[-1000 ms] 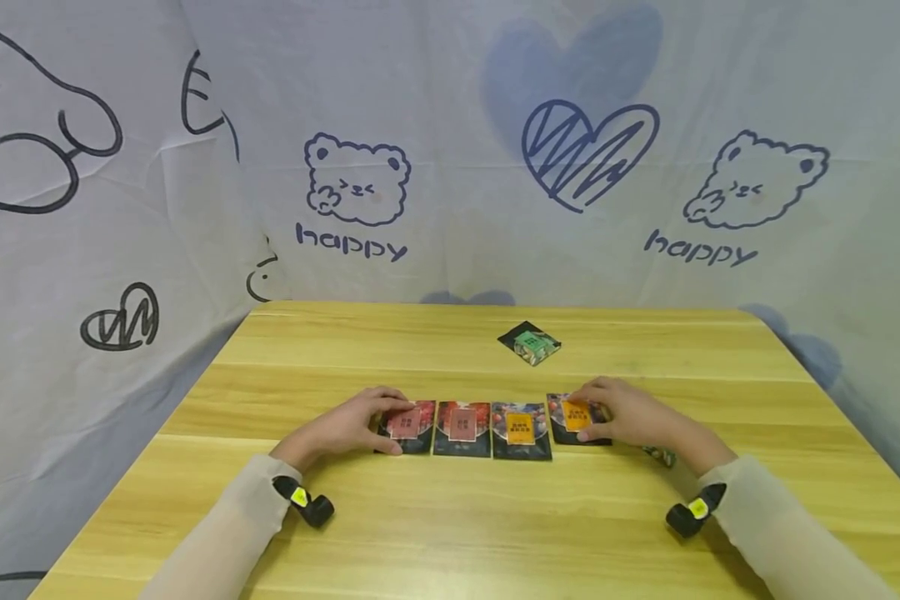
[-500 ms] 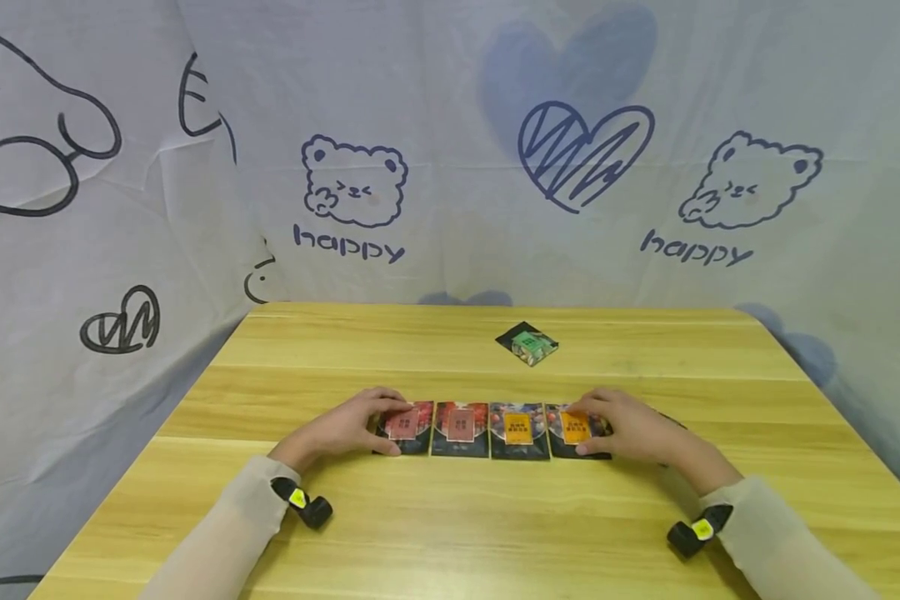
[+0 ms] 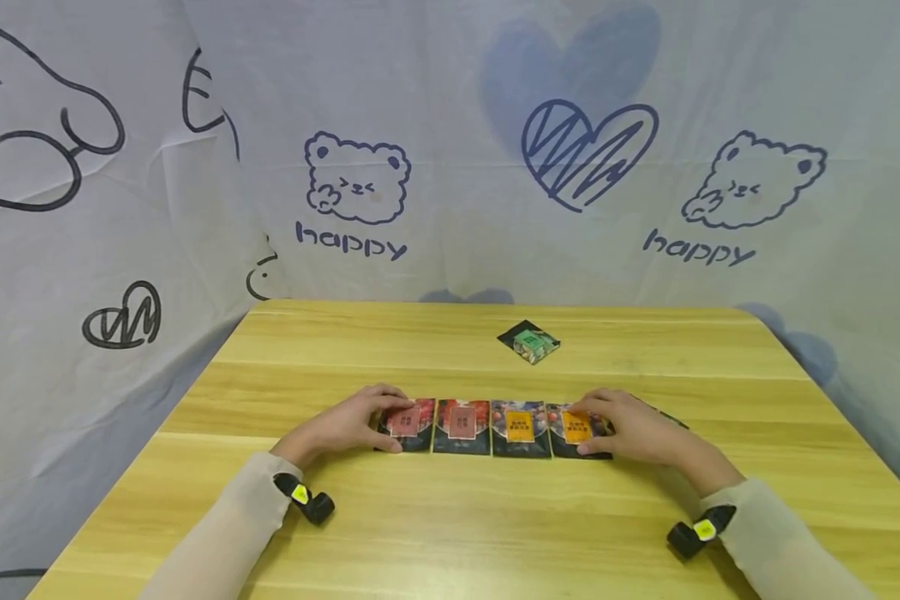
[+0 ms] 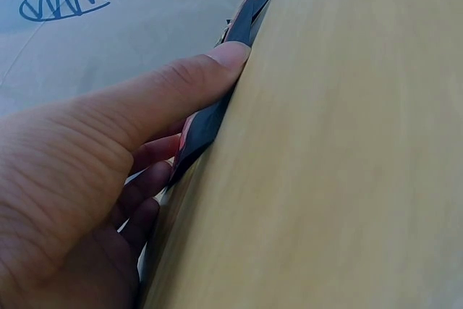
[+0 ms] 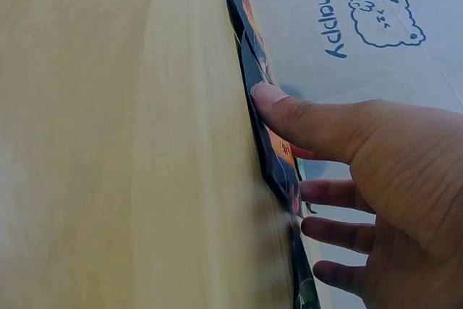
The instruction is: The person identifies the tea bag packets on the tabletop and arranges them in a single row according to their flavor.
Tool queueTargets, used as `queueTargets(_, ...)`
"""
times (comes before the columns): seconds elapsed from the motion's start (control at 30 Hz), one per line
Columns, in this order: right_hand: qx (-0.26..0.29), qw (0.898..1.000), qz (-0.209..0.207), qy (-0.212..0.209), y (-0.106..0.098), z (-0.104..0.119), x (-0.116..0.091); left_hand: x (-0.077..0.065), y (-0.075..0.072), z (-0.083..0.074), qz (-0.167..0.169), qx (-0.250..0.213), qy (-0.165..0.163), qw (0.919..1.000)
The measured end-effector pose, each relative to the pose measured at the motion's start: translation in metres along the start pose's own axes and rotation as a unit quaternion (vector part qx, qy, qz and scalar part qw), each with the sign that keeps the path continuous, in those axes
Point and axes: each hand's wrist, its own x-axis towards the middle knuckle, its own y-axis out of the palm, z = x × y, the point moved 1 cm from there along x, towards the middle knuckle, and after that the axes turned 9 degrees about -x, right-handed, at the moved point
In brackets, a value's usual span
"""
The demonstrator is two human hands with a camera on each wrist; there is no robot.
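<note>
Flat dark packets with printed fronts lie in a row on the table. My left hand [image 3: 341,422] rests on the leftmost packet [image 3: 412,427], which has a pink label; its thumb touches the lower edge and a finger the upper part. Beside it lies a second pink-labelled packet [image 3: 462,427], then an orange-labelled packet [image 3: 521,428]. On the rightmost packet [image 3: 572,428], also orange-labelled, my right hand [image 3: 633,427] presses with thumb and forefinger; the other fingers extend past its side in the right wrist view [image 5: 340,208].
A green-labelled packet [image 3: 530,342] lies askew farther back on the wooden table [image 3: 450,517]. Another packet, with a green print [image 5: 307,291], is mostly hidden behind my right hand. A white cloth [image 3: 450,208] with drawings hangs behind the table.
My right hand has slid the rightmost orange-labelled packet slightly toward me, level with the row and close against its neighbour. The left hand and the other packets stay in place.
</note>
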Motion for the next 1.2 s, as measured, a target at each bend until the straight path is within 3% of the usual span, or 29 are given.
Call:
queueTargets(0.33,0.018,0.998,-0.062,0.002,-0.016,-0.010,-0.007,0.001,-0.002,-0.001,-0.004,0.005,0.004,1.0000)
queueTargets(0.7,0.029,0.999,-0.041,0.020,-0.017,-0.029,-0.018,0.000,-0.001,0.001,-0.005,0.007,0.001,1.0000)
queueTargets(0.93,0.008,1.000,-0.024,0.016,-0.024,-0.041,-0.026,0.001,-0.002,0.000,0.008,0.011,0.001,0.9999)
queueTargets(1.2,0.011,0.998,0.021,0.058,-0.024,-0.050,-0.032,-0.001,-0.001,0.001,-0.003,0.000,-0.001,1.0000)
